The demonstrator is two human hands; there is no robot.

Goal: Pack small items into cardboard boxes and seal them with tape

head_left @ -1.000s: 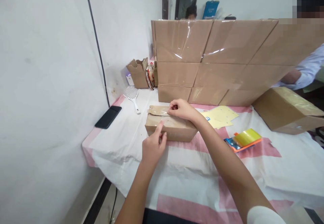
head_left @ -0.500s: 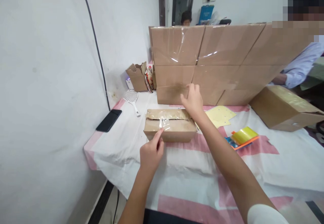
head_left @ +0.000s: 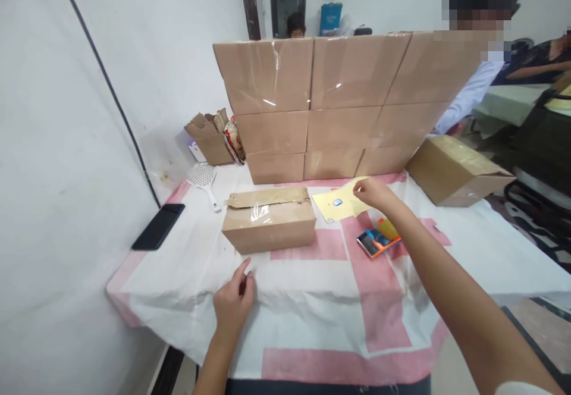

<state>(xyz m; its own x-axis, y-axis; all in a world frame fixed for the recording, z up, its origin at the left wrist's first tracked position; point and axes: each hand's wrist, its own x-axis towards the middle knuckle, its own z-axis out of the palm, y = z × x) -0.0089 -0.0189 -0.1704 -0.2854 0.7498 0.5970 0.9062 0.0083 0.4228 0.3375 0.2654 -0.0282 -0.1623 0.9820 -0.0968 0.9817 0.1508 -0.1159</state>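
My left hand [head_left: 234, 294] hangs over the cloth just in front of a taped cardboard box [head_left: 267, 231]. Its index finger points forward with the thumb apart, and nothing is in it. The box lies closed, with a torn flap under shiny clear tape along its top. To the right, my right hand [head_left: 373, 194] hovers at the right edge of a yellow sheet [head_left: 321, 200] bearing small blue drawings. Its fingers are bent together, and whether anything sits between them cannot be seen. Below that hand lies a blue, orange and yellow packet [head_left: 377, 241], partly covered by my forearm.
Behind stands a wall of taped cardboard boxes [head_left: 343, 127]. At left are a black phone [head_left: 158, 226], a white hairbrush [head_left: 203, 178] and a torn carton [head_left: 212, 142]. Another cardboard box [head_left: 455, 172] sits right, near a person in a pale sleeve [head_left: 468, 100].
Both hands have come off the box. My right hand has moved right to the yellow sheet; my left has drawn back toward me. The view has turned right.
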